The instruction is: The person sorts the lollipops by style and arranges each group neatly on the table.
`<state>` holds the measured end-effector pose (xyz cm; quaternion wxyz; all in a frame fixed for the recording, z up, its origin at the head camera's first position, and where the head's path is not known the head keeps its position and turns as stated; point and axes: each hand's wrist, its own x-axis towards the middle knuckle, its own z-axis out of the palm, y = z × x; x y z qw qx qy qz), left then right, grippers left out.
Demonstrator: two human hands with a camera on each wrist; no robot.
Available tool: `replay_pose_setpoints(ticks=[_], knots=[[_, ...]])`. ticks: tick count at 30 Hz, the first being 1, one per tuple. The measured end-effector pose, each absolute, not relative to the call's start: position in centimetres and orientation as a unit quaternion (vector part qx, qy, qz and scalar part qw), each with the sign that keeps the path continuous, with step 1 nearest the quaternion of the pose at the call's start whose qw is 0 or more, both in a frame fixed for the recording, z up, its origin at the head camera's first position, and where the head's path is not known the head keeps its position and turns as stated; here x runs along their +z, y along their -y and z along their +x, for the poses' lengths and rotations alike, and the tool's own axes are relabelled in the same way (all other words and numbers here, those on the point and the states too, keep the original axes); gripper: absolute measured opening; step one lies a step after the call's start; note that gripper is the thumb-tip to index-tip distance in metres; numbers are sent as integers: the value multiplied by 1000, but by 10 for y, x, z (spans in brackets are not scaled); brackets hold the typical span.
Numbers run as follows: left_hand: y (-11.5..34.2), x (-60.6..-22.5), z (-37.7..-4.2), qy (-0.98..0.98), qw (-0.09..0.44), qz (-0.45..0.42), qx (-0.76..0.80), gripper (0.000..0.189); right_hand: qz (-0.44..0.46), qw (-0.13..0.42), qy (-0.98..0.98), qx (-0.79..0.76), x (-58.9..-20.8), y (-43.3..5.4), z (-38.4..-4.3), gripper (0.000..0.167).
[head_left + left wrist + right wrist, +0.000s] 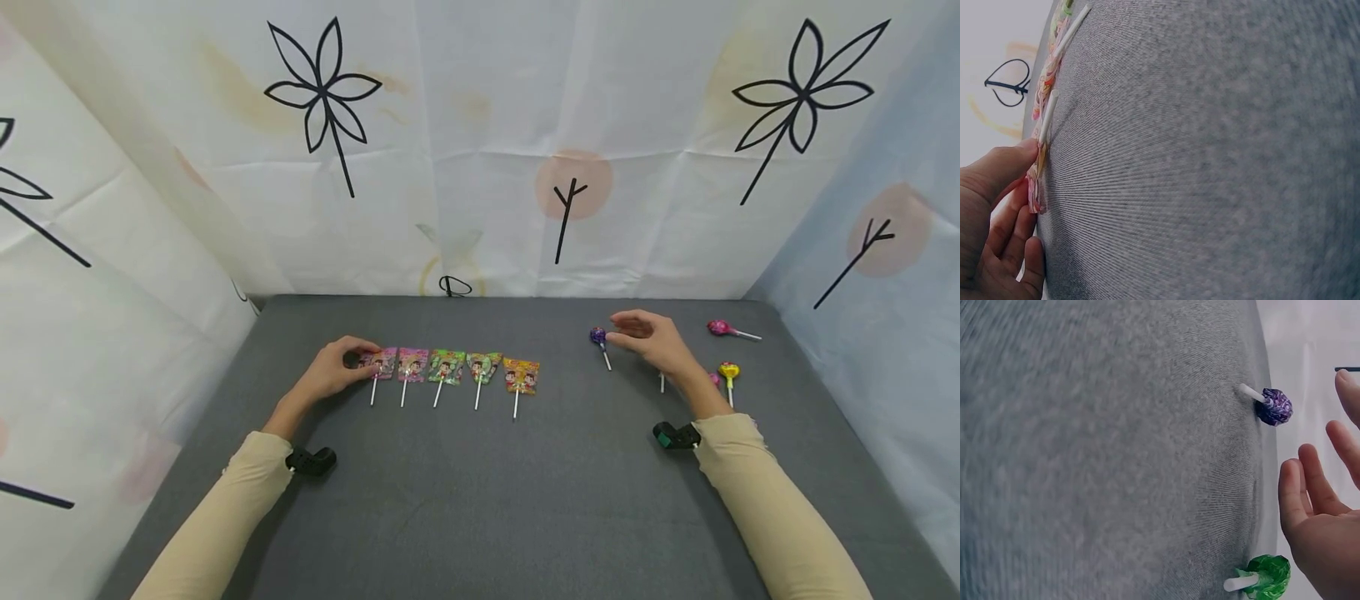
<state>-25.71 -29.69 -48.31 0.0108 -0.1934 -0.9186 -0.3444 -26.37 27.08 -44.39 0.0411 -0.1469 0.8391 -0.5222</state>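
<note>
Gray tabletop, white cloth hung behind w/ plant doodles. Approx 11 o'clk from table ctr: 5 flat pops in a row, sticks to 6. L hand pinches the left-end pink pop, thumb on the near side. R hand holds nothing, fingers loosely spread; purple pop just beside its fingertips, at 9 o'clk, not gripped. Green pop at that hand's 6, yellow pop at 4, magenta pop at 3.

Handling: all prob. light. Flat packs look thin, crinkly, maybe slick; best pinched across both faces. Purple's head prob. hard & apt to roll if nudged; stick likely stiff but bendable, so grip the head or the stick's base.
</note>
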Motion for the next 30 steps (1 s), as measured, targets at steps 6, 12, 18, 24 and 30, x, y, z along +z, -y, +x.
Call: replay_pose_setpoints(ticks=[6, 12, 18, 24, 30], knots=[[296, -483, -256, 919, 12, -192, -345, 36, -129, 71, -829, -540, -446, -271, -264, 51], [297, -485, -257, 918, 13, -195, -344, 35, -123, 93, -823, -547, -453, -268, -271, 60], [298, -487, -259, 918, 16, -189, -349, 35, -120, 93, -824, -545, -458, -263, -275, 63], [298, -487, -259, 917, 16, -189, -350, 35, -122, 73, -841, -522, -458, -253, -279, 59], [298, -486, -258, 917, 12, -194, -348, 36, -115, 41, -859, -498, -461, -246, -282, 45]])
